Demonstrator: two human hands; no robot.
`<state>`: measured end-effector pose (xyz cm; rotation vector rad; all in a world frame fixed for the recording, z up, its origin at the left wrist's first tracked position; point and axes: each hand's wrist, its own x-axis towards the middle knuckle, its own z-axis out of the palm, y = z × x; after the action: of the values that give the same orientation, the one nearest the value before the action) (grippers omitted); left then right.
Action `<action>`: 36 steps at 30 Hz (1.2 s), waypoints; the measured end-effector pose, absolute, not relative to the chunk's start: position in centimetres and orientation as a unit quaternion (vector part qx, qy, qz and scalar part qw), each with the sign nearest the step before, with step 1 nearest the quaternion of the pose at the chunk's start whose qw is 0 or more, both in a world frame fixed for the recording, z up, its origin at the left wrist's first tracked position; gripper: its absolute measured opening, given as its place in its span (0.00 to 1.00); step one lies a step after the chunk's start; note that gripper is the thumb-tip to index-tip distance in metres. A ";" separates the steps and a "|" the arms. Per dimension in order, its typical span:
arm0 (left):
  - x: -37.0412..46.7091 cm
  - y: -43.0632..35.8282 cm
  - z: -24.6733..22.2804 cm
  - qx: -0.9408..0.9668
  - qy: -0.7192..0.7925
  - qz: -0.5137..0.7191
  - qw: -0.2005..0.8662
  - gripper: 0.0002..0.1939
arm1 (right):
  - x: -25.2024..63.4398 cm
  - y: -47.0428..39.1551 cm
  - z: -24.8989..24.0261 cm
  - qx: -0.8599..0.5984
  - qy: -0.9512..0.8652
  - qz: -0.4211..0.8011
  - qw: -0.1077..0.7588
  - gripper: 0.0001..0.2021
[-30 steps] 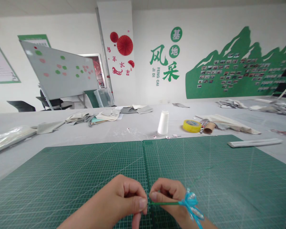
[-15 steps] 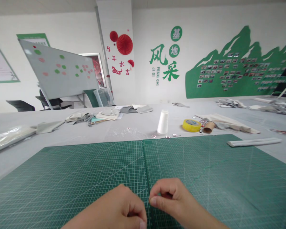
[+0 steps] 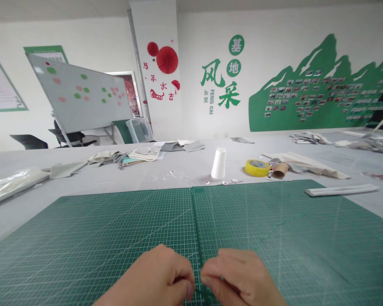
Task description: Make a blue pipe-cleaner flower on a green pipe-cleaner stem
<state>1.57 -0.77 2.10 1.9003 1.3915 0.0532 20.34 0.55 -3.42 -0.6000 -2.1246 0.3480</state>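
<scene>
Over the joint between the left cutting mat (image 3: 115, 233) and the right cutting mat (image 3: 258, 212), the left hand (image 3: 158, 276) and right hand (image 3: 244, 276) faced each other, just apart, likely to work at one point. Each thumb was pressed toward its curled fingers; whether anything was pinched could not be determined. Both mats lay flat beneath. Beyond them, the thread spool (image 3: 218, 163) stood upright on its wider end, presumably for stability.

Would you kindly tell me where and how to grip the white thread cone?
Take the white thread cone around its narrower upper part, probably from above, since it stands upright and tapers toward its top, which nothing covers.
</scene>
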 end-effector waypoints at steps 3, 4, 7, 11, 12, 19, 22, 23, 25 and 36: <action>1.2 -0.5 1.6 0.742 0.562 0.062 0.360 0.12 | 20.3 0.1 -3.5 -0.239 -0.861 0.062 0.445 0.18; 1.1 -0.4 1.4 0.742 0.566 0.081 0.351 0.12 | 20.3 0.0 -3.5 -0.240 -0.863 0.036 0.443 0.18; 0.7 0.0 0.9 0.738 0.579 0.127 0.322 0.15 | 20.5 -0.1 -4.0 -0.243 -0.870 -0.021 0.428 0.15; 0.4 0.4 0.6 0.723 0.590 0.170 0.317 0.15 | 20.6 0.1 -4.8 -0.266 -0.879 -0.043 0.393 0.15; 0.4 0.4 0.6 0.719 0.592 0.175 0.319 0.15 | 20.6 0.2 -4.9 -0.274 -0.884 -0.046 0.376 0.15; 0.6 0.2 1.4 0.698 0.596 0.199 0.344 0.15 | 20.6 0.1 -4.9 -0.284 -0.903 -0.074 0.313 0.14; 0.7 0.3 1.6 0.693 0.592 0.215 0.351 0.15 | 20.5 0.2 -5.2 -0.290 -0.902 -0.066 0.313 0.14; 0.8 0.3 1.6 0.691 0.590 0.221 0.354 0.15 | 20.5 0.2 -5.3 -0.295 -0.900 -0.059 0.314 0.14; 0.7 0.4 1.7 0.686 0.585 0.232 0.366 0.14 | 20.4 0.3 -5.6 -0.303 -0.899 -0.041 0.315 0.14; 0.5 0.6 2.2 0.660 0.499 0.250 0.502 0.11 | 20.3 0.9 -5.2 -0.347 -0.829 0.282 0.337 0.11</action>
<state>0.49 0.60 2.19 1.5957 1.2058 0.6047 20.34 0.89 -5.19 -0.9045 -2.1600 0.7339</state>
